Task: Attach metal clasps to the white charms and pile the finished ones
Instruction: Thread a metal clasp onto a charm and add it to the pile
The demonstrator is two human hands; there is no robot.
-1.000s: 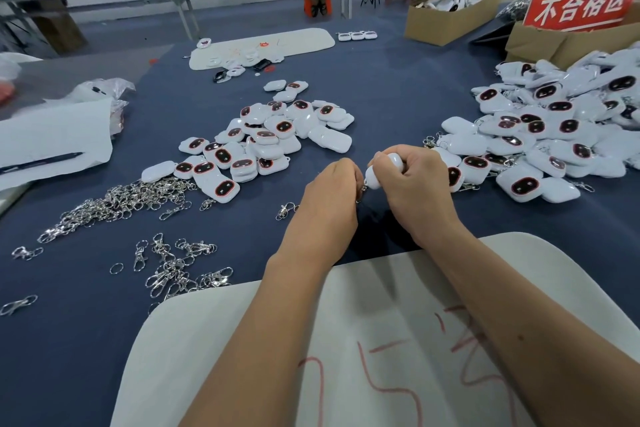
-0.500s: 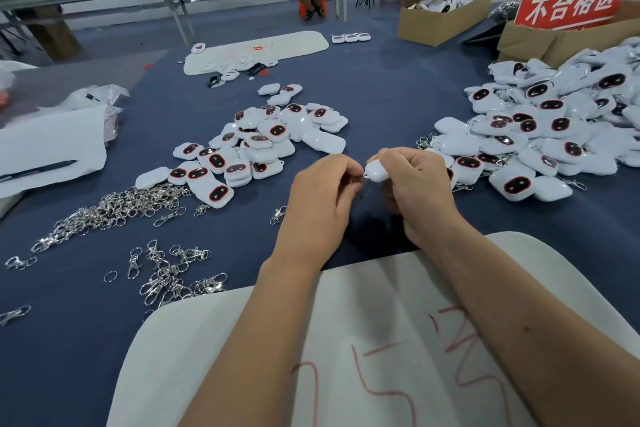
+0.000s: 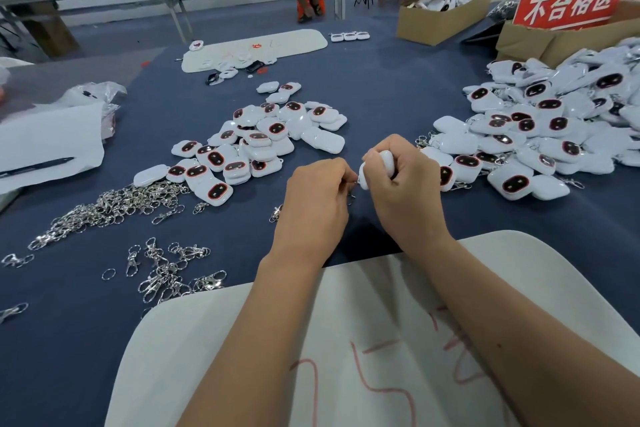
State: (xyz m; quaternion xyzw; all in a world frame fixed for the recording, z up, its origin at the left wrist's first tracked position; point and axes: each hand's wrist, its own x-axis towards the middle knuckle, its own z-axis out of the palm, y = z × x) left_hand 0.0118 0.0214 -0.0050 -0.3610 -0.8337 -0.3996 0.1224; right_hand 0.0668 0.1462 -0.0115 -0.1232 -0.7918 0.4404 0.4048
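Observation:
My right hand (image 3: 405,194) grips a white charm (image 3: 379,166) above the blue table, its fingers curled round it. My left hand (image 3: 317,204) pinches a small metal clasp (image 3: 351,189) against the charm's left end; the clasp is mostly hidden by my fingers. A pile of white charms (image 3: 263,139) with dark red-rimmed faces lies ahead on the left. A larger pile of charms with clasps (image 3: 540,135) lies to the right. Loose metal clasps (image 3: 104,208) are heaped at the left, with more (image 3: 169,270) nearer me.
A white board (image 3: 381,340) with red marks lies under my forearms. Paper with a pen (image 3: 38,166) sits far left. A second white board (image 3: 256,47) lies at the back, cardboard boxes (image 3: 443,15) and a red sign (image 3: 571,2) at the back right.
Both hands stayed together on the charm and clasp, with small finger shifts. The charm turned slightly in my right hand.

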